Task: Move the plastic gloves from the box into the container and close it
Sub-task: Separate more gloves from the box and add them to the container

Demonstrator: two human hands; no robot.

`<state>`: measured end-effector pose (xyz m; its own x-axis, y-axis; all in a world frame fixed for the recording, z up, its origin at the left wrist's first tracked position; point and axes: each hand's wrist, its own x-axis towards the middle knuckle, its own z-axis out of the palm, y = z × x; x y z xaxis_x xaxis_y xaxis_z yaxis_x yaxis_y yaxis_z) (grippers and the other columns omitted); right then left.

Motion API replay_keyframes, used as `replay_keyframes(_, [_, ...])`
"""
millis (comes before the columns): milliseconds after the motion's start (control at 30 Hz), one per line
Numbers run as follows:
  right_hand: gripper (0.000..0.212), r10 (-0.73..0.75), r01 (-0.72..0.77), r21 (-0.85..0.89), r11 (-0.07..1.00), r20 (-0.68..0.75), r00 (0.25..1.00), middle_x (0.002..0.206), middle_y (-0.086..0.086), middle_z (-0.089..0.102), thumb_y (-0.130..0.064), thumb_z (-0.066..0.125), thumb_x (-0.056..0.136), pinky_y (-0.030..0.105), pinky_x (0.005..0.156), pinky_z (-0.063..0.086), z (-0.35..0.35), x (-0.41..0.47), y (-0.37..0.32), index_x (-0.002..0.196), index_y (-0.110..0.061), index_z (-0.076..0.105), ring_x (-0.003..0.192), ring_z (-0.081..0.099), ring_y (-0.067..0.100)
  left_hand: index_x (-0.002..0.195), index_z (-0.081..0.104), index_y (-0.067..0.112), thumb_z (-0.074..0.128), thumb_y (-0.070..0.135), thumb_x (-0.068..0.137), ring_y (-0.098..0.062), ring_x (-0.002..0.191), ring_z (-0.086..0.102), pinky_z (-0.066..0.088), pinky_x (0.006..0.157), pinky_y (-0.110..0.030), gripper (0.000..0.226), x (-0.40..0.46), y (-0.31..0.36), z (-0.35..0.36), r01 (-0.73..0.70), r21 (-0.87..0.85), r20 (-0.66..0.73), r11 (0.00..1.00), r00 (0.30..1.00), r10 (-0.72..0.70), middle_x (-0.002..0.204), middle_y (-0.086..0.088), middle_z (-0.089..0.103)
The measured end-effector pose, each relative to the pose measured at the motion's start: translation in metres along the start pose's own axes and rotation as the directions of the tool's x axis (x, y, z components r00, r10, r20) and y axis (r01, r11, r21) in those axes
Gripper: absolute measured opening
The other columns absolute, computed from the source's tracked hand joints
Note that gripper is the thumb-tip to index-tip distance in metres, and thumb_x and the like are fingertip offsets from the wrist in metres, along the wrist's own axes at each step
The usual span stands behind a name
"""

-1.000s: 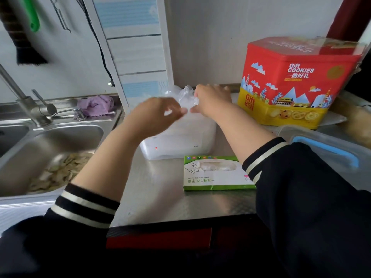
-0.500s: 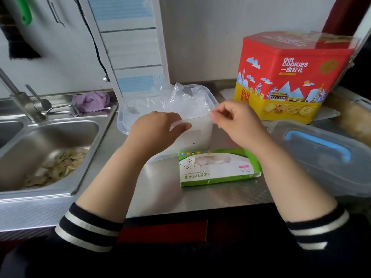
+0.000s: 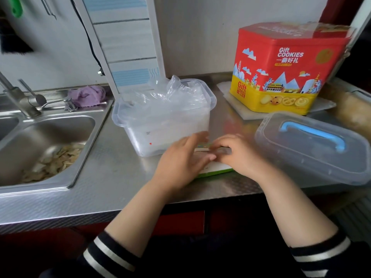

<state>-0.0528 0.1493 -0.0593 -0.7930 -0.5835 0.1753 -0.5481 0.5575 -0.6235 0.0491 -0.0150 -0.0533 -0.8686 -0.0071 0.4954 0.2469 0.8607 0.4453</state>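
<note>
A clear plastic container (image 3: 120, 117) stands open at the middle of the steel counter, with crumpled clear plastic gloves (image 3: 170, 95) heaped above its rim. Its clear lid with a blue handle (image 3: 313, 135) lies to the right. The green and white glove box (image 3: 217, 170) lies just in front of the container, mostly covered by both hands. My left hand (image 3: 180, 163) rests on the box's left part with fingers fairly straight. My right hand (image 3: 239, 155) sits on the box's right part, its fingers bent down onto the top. Motion blur hides whether they pinch a glove.
A red and yellow cookie tin (image 3: 285, 73) stands at the back right on a white board. Left of the container is a steel sink (image 3: 48, 137) holding scraps, with a tap (image 3: 18, 97) and a purple cloth (image 3: 86, 96) behind it. The counter's front edge runs just below my wrists.
Both hands have come down from the container's rim, where they were putting a glove in, to the glove box in front of it. The glove pile stays in the container.
</note>
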Motion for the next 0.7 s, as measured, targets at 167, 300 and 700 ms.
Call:
replay_keyframes(167, [0.02, 0.034, -0.027, 0.171, 0.985, -0.036, 0.999, 0.116, -0.022, 0.054, -0.025, 0.08, 0.077, 0.039, 0.108, 0.035, 0.008, -0.011, -0.004, 0.072, -0.04, 0.067, 0.114, 0.054, 0.01, 0.13, 0.052, 0.019, 0.062, 0.052, 0.08, -0.008, 0.113, 0.057, 0.034, 0.097, -0.013, 0.061, -0.008, -0.014, 0.015, 0.042, -0.089, 0.089, 0.995, 0.995, -0.034, 0.121, 0.01, 0.066])
replay_keyframes(300, [0.017, 0.005, -0.004, -0.054, 0.999, 0.025, 1.0, 0.156, -0.014, 0.026, -0.033, 0.066, 0.09, 0.036, 0.113, 0.03, 0.008, -0.016, -0.007, 0.104, -0.032, 0.074, 0.135, 0.038, 0.014, 0.129, 0.053, 0.021, 0.072, 0.041, 0.079, -0.007, 0.115, 0.056, 0.033, 0.097, -0.009, 0.057, -0.008, -0.015, 0.017, 0.089, -0.136, 0.077, 0.987, 0.994, -0.079, 0.122, 0.012, 0.065])
replay_keyframes(700, [0.021, 0.032, -0.021, 0.135, 0.991, -0.084, 0.996, 0.14, -0.016, 0.045, -0.022, 0.066, 0.09, 0.025, 0.102, 0.025, 0.012, -0.016, -0.022, 0.072, -0.032, 0.065, 0.123, 0.048, 0.008, 0.129, 0.054, 0.025, 0.08, 0.032, 0.077, 0.003, 0.114, 0.055, 0.041, 0.097, -0.016, 0.058, -0.011, -0.018, 0.016, 0.194, -0.26, 0.116, 0.946, 0.979, -0.168, 0.118, 0.017, 0.065])
